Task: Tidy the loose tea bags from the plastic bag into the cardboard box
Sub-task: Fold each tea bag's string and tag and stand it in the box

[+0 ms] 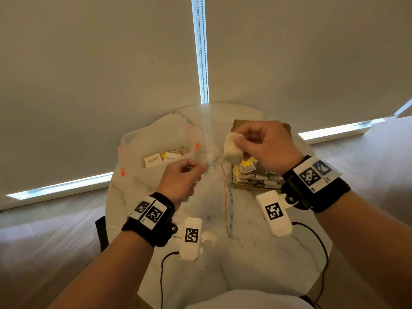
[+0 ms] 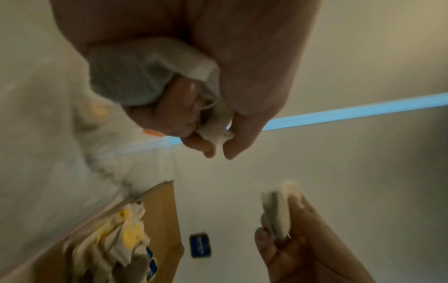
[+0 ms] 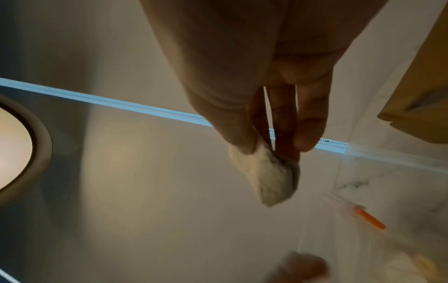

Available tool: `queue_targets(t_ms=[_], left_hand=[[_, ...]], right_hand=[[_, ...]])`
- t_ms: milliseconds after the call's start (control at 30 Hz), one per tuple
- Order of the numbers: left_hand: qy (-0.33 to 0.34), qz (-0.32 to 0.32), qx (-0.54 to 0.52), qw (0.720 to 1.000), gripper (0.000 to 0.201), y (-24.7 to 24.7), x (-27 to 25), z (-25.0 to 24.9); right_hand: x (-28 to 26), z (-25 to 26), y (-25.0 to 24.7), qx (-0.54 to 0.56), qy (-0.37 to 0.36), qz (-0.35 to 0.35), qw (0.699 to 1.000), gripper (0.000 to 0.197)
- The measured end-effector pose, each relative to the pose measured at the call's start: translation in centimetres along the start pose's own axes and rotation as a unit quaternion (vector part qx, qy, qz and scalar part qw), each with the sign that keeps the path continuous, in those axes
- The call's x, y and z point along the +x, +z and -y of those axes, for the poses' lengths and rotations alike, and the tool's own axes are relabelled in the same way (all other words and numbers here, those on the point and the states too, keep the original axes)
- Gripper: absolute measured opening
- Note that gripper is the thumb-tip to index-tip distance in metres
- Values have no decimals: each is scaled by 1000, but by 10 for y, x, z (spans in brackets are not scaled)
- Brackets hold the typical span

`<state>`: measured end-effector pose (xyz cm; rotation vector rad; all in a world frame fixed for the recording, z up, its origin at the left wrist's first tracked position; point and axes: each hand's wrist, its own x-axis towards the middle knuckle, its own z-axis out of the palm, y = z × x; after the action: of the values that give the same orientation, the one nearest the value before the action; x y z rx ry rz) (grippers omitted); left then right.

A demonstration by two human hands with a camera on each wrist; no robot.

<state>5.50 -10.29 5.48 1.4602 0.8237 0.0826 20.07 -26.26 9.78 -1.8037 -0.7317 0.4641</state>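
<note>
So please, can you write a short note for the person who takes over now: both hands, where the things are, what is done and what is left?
Left hand: grips a tea bag, over the table.
Right hand: pinches another tea bag above the cardboard box.
Done: many tea bags already lie in the box.
Left: put both held bags in; a few remain in the plastic bag, on the table's left side.

Both forearms extended, wristbands on. Left hand raised, fingers curled into palm, closed round a tea bag. Right hand higher, thumb and fingers pinching another tea bag.
</note>
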Motion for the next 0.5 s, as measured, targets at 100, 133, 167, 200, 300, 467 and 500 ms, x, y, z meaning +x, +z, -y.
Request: queue_targets(t_ms=[100, 133, 167, 200, 300, 467, 500], left_hand=[[153, -5, 98, 983, 4, 0, 1, -20], [190, 6, 123, 974, 5, 2, 1, -25], [216, 17, 138, 967, 5, 4, 0, -29], [236, 24, 145, 961, 6, 6, -1, -32], [273, 21, 149, 950, 15, 9, -1, -33], [271, -25, 152, 950, 21, 8, -1, -30], [272, -45, 156, 949, 19, 8, -3, -29]], right_hand=[[-4, -3, 5, -56, 10, 46, 997, 12], [-6, -4, 7, -62, 9, 55, 997, 14], [-8, -3, 10, -61, 7, 62, 996, 14], [-9, -3, 12, -55, 5, 66, 996, 14], [-12, -3, 14, -36, -1, 68, 997, 15], [-18, -8, 10, -7, -5, 60, 998, 9], [-19, -10, 11, 0, -1, 43, 999, 9]])
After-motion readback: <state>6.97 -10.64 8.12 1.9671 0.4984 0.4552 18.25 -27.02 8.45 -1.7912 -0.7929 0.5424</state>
